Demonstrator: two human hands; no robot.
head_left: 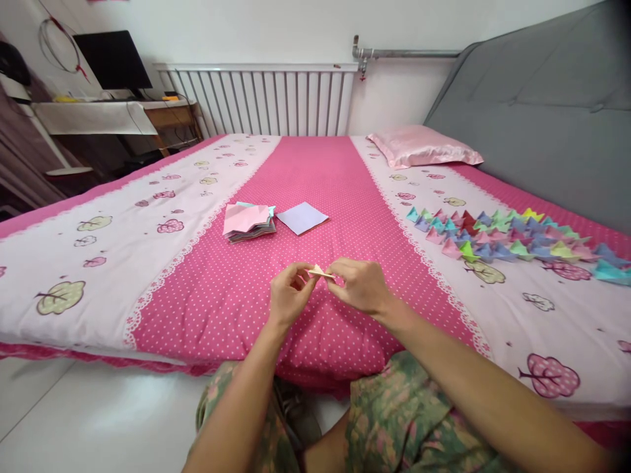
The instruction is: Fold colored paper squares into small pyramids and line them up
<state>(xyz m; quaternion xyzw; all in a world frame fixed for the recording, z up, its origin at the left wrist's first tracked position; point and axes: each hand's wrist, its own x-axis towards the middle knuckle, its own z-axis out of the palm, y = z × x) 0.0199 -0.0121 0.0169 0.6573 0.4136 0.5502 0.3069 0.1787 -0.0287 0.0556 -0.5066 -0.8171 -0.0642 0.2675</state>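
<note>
Nearest the cam, two bare forearms (pixel 473 374) are held out over a green floral-patterned garment (pixel 404 414), the R one slanted up from the lower-R corner, the L one raised more steeply from the bottom edge. Both are angled inward, so that the left hand (pixel 292 292) and the right hand (pixel 362 286) are brought close together, approx. mid-frame, over the near part of a bed cover (pixel 355 226) in dotted pink and printed white bands. Btwn the two hands, a small pale-yellow folded piece of paper (pixel 320 272) is held: one end is pinched btwn L thumb and fingertips, and the other is clasped likewise by the R, w/ the back of that hand turned up. Whether the cover is touched by either hand can't be told. Beyond them, a wavy-edged stack of paper sheets (pixel 246 220), topped by a pink one, is laid on the pink band; just beside it, to the R, a flat lilac square of paper (pixel 302 218) is set cornerwise. Well to the R, close rows of small multicoloured peaked paper shapes (pixel 520 248) are lined up, mostly on the white band. Farther back, a shiny pink pillow (pixel 424 146) is placed near a grey padded headboard (pixel 532 85).
</note>
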